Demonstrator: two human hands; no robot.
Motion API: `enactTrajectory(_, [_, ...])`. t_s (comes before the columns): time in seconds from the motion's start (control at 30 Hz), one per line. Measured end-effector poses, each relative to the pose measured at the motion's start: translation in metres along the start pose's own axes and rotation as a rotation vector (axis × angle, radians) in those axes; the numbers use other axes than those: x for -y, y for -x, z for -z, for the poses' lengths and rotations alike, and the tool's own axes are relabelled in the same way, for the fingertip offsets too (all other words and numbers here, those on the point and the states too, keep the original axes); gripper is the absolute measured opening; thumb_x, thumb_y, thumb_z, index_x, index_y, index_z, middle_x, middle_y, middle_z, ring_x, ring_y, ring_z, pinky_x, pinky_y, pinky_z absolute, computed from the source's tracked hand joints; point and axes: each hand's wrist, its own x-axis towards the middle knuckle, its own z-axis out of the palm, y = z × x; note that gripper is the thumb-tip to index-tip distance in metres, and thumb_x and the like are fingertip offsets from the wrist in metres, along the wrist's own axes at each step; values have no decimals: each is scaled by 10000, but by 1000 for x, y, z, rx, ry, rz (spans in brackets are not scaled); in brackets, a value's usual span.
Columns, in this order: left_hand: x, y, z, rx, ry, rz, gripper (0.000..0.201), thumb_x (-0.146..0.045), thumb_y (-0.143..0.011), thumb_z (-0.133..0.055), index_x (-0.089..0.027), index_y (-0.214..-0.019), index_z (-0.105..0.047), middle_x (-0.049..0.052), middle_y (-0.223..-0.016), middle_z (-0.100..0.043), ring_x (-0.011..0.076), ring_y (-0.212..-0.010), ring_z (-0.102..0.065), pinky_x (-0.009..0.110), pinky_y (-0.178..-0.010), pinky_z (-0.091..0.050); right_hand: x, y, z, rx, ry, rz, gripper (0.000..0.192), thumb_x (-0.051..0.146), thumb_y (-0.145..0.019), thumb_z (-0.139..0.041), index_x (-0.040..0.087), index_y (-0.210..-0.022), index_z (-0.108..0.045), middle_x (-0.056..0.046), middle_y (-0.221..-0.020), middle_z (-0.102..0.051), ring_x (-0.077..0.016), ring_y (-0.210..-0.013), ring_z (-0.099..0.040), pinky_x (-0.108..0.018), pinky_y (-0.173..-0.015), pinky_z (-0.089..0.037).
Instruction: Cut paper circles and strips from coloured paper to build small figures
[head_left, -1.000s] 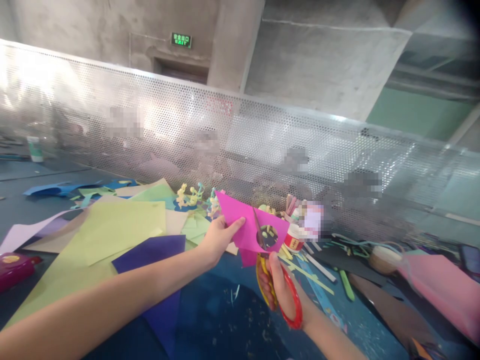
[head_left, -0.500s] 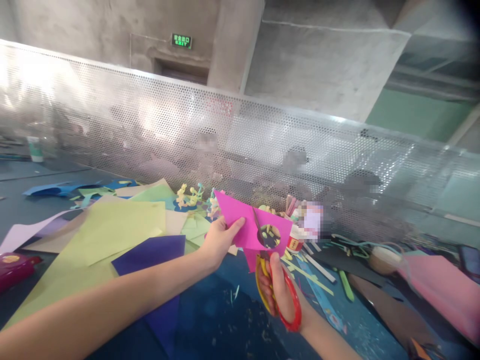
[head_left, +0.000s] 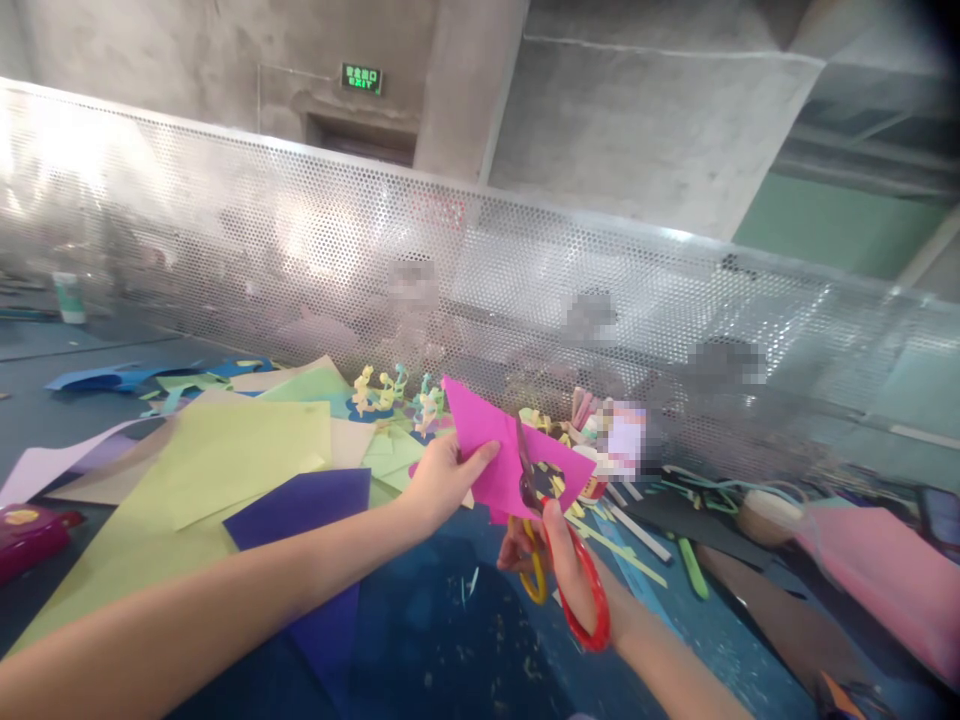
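My left hand (head_left: 444, 480) pinches the left edge of a magenta paper sheet (head_left: 491, 445) and holds it above the blue table (head_left: 450, 640). The sheet has a round hole near its right side. My right hand (head_left: 559, 565) grips scissors (head_left: 574, 585) with red and yellow handle loops. Their blades point up through the hole and lie against the paper. Both forearms reach in from the lower edge of the view.
Green, purple, lilac and cream paper sheets (head_left: 225, 455) lie at the left. Small paper cut-out figures (head_left: 390, 395) stand behind. A glue pot (head_left: 596, 480), strips, sticks and a pink bag (head_left: 885, 580) crowd the right. A perforated metal screen (head_left: 480, 280) runs along the back.
The scissors have swung up and to the right, their handles spread wider. The magenta sheet has tilted so the hole looks narrower. My left hand has shifted slightly right.
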Motion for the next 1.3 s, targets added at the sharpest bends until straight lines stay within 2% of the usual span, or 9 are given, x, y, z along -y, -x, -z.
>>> enactTrajectory(0.23, [1,1,1,31,-33,-3,323,-463,-771,-565,-155,-840,-637,54,-767,-677,182,-664,-619,241,-559,-469,8,3,-3,2,-21,-8,476,657,-792,-352,224,-597,-374,-6,-617,-506,-165,-622,-557,-316,-709,-494])
enactTrajectory(0.37, [1,2,0,45,5,-18,285,-434,-780,-565,-165,-849,-631,50,-783,-680,182,-689,-624,243,-581,-477,7,5,-5,-10,-28,-30,478,661,-796,-330,227,-600,-378,38,-529,-368,-122,-453,-410,-311,-577,-490])
enactTrajectory(0.47, [0,2,-1,30,2,-18,283,-436,-777,-566,-174,-854,-636,41,-771,-677,178,-677,-621,235,-562,-470,6,6,-7,-14,-49,-26,494,675,-794,-308,229,-591,-366,49,-510,-302,-107,-403,-316,-296,-462,-451])
enactTrajectory(0.57, [-1,4,-3,15,14,-10,280,-432,-772,-573,-171,-849,-642,46,-797,-683,180,-697,-623,233,-573,-471,2,6,-8,-30,-28,14,497,667,-813,-276,229,-591,-355,46,-495,-294,-112,-392,-315,-275,-392,-368])
enactTrajectory(0.7, [-6,8,-7,-15,36,6,270,-419,-774,-577,-167,-842,-646,48,-813,-685,169,-691,-617,227,-585,-467,-9,3,-7,-48,-8,42,505,646,-846,-193,229,-609,-353,43,-489,-288,-116,-380,-309,-275,-377,-291])
enactTrajectory(0.83, [-9,11,-10,-33,86,39,283,-425,-760,-596,-163,-850,-650,49,-812,-689,161,-667,-614,216,-555,-458,-13,3,-7,-60,-2,30,515,650,-846,-159,231,-611,-344,42,-491,-279,-120,-381,-296,-282,-384,-273])
enactTrajectory(1.07, [-14,12,-11,-38,135,66,287,-423,-753,-609,-156,-854,-639,54,-827,-689,164,-689,-619,230,-588,-474,-3,5,-10,-64,21,16,519,641,-849,-191,226,-574,-338,37,-482,-281,-111,-383,-263,-277,-380,-244])
enactTrajectory(1.3, [-16,11,-12,-45,166,75,310,-426,-729,-635,-144,-858,-645,57,-812,-691,148,-634,-610,217,-546,-460,-13,4,-9,-82,-9,-6,524,658,-839,-178,227,-576,-320,41,-482,-262,-104,-363,-257,-268,-352,-235])
